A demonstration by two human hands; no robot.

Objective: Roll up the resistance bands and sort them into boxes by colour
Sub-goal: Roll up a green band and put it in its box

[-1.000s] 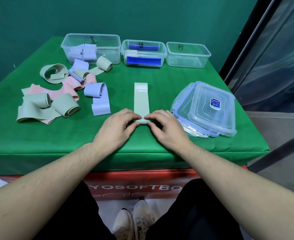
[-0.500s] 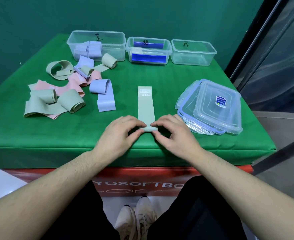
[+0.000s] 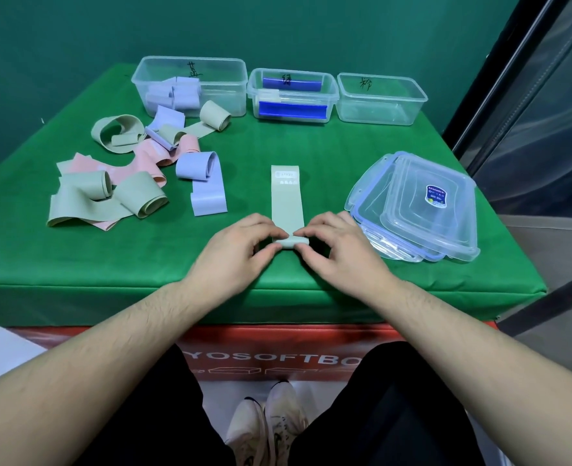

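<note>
L hand [image 3: 235, 253] & R hand [image 3: 338, 253] are pinching the rolled near end of the green band [image 3: 286, 203], fingers curled round it, w/ the rest lying flat on the surface [image 3: 311, 142] so the roll is tracking straight.

Even, bright light falls from overhead on the green table [image 3: 311, 146], and the shadows under the hands and bands are short and soft. Pale glare sits on the stacked clear lids [image 3: 422, 210] and streaks the glass panel [image 3: 553, 129] at right. The wide lens bows the table's edges and stretches the forearms; focus is sharp throughout.
</note>
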